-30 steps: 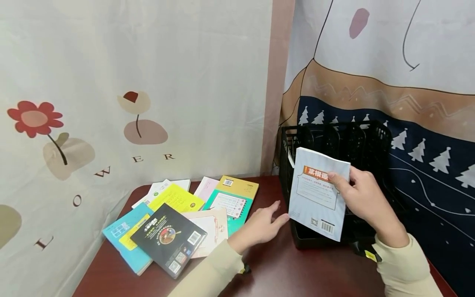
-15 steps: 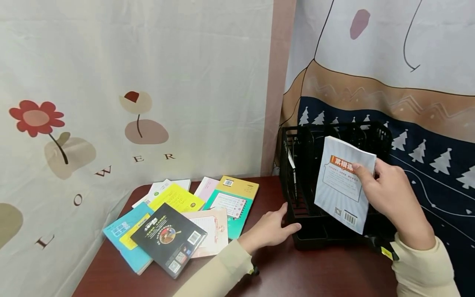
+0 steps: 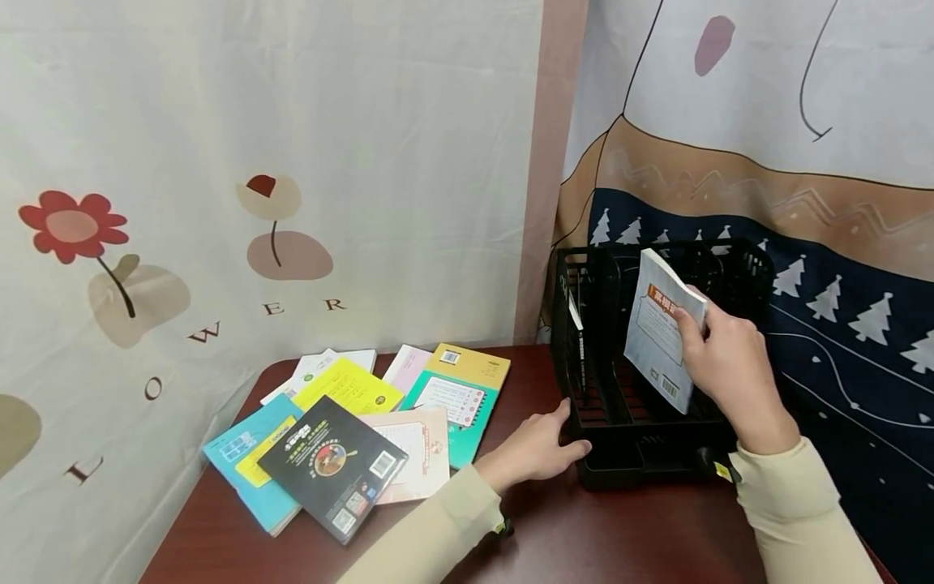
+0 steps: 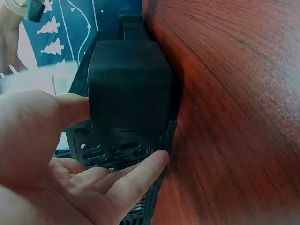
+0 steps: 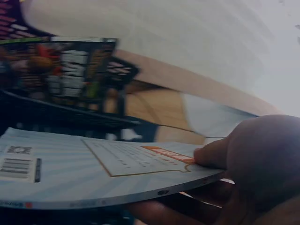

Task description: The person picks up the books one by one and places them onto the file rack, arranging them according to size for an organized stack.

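My right hand (image 3: 732, 362) grips a pale blue book (image 3: 657, 332) by its right edge, thumb on the printed cover, fingers behind. The book is tilted, its lower part inside a black desktop book rack (image 3: 609, 446) with upright dividers. In the right wrist view the book (image 5: 61, 164) shows a barcode and an orange title box. At the rack's front left corner, my left hand (image 3: 531, 451) touches it with its thumb and extended index finger. The left wrist view shows the thumb against the front of the rack (image 4: 129, 84) and the fingers along its side wall.
A dark book (image 3: 576, 345) stands in the rack's left slot. To the left, several books lie overlapping on the reddish table (image 3: 554, 543), among them a black one (image 3: 332, 470), a yellow one (image 3: 350, 389) and a teal one (image 3: 467, 405). Patterned curtains (image 3: 409, 162) hang behind.
My right hand has first moved right, then brought the pale blue book down into the rack and turned it more edge-on. My left hand has moved right to the rack's corner.
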Available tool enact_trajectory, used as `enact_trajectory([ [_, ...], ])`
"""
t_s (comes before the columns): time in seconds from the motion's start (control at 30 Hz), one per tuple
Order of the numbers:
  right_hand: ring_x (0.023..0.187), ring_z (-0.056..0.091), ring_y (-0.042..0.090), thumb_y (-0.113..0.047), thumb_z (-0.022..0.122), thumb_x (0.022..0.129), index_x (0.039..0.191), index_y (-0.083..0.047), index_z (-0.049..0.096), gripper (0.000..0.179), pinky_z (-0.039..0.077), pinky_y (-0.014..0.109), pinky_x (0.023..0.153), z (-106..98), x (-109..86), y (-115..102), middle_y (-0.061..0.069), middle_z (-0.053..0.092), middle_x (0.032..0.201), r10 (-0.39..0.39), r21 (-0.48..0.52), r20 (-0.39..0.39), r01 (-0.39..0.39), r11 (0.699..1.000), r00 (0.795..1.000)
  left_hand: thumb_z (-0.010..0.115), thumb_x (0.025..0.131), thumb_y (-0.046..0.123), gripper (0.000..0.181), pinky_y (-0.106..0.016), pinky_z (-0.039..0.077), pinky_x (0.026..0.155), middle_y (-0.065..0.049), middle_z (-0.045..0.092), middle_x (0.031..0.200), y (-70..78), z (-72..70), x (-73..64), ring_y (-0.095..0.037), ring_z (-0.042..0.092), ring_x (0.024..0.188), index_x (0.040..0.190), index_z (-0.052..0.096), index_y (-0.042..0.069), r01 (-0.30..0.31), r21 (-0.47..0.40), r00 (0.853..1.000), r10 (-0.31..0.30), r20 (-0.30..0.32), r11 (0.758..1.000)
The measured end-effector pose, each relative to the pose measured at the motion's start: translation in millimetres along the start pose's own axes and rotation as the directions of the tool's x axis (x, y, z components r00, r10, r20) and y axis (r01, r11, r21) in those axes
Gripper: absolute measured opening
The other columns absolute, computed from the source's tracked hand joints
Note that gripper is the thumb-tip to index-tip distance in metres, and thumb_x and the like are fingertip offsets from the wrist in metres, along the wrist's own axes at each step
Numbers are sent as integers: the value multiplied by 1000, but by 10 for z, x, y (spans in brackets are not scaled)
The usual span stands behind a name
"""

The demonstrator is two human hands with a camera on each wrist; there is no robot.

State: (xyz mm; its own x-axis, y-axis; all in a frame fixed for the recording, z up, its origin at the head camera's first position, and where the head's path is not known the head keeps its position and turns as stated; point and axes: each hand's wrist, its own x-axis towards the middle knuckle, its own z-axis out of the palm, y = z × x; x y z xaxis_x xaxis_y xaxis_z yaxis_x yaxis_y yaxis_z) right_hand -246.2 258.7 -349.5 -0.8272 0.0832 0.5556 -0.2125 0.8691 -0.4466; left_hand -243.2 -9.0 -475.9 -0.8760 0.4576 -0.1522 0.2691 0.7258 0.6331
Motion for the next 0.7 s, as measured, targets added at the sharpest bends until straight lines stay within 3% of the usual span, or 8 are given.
enact_trajectory([
  [0.13,89,76,58,-26,55,116,159,-1,55,50,55,72,75,215,84,53,40,75,117,9,3,6,-9,1000,1000,62,107,63,89,-41,54,119,-8,58,167,-36,33,49,-20,58,153,177,26,22,-7,16,1000,7,1,1000],
  [0.43,83,77,54,-20,56,115,161,-2,55,49,58,65,68,568,219,146,42,72,124,-17,42,37,15,999,999,67,108,53,87,-39,56,116,-10,62,162,63,36,58,-19,62,148,178,26,20,18,33,1000,-18,15,999],
  [0.53,76,75,49,-19,55,115,163,-4,53,50,56,60,62,637,251,147,42,73,122,-10,54,60,7,999,998,67,108,52,87,-39,57,115,-11,66,157,59,27,55,-19,64,145,178,25,22,12,30,1000,-12,19,999],
  [0.7,78,72,44,-14,51,114,168,-6,46,55,55,57,66,757,273,134,42,72,127,7,59,131,-15,998,991,65,108,54,86,-38,58,113,-10,67,156,-1,40,78,-17,65,143,178,25,23,-10,31,1000,10,24,999],
])
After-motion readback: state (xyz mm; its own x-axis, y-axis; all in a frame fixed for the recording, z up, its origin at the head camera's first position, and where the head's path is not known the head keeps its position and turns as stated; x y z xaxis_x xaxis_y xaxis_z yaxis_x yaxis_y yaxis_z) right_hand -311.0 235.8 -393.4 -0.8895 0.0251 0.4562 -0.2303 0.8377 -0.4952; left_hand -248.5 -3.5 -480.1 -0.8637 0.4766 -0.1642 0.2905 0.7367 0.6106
